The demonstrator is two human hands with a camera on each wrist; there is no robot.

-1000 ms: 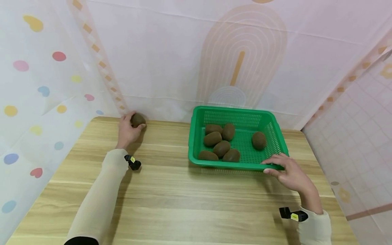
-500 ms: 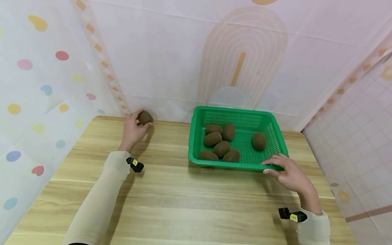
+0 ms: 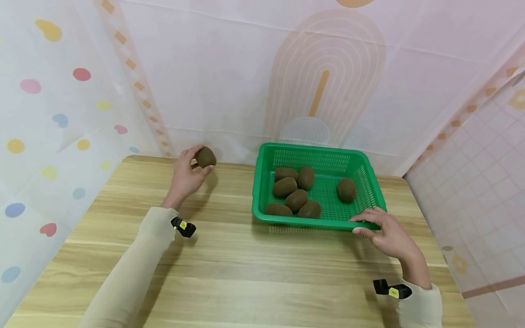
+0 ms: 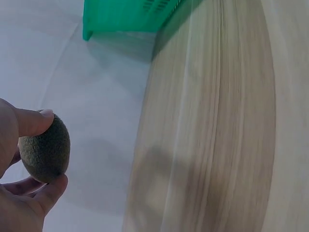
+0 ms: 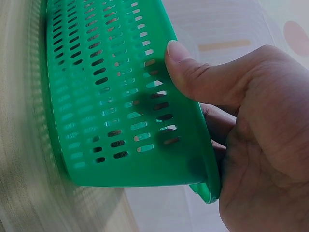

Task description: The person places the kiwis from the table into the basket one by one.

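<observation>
My left hand (image 3: 187,176) pinches a brown kiwifruit (image 3: 206,157) between thumb and fingers, near the table's back edge. The left wrist view shows that kiwifruit (image 4: 46,150) held off the wood, its fuzzy skin in sight. To the right stands a green plastic basket (image 3: 257,182) with slotted walls. Several kiwifruit (image 3: 296,200) lie in its left half, and a single kiwifruit (image 3: 347,190) sits toward its right side. My right hand (image 3: 387,232) grips the basket's front right corner; in the right wrist view its thumb (image 5: 193,77) presses the outer wall while other fingers go behind the rim.
The wood-grain table (image 3: 246,282) spreads in front of and around the basket. A patterned cloth wall (image 3: 213,82) rises right behind the table's back edge, with further cloth walls on the left and right.
My left hand has moved to the right along the back edge, carrying the kiwifruit away from the back left corner. The right hand and the basket have stayed in place.
</observation>
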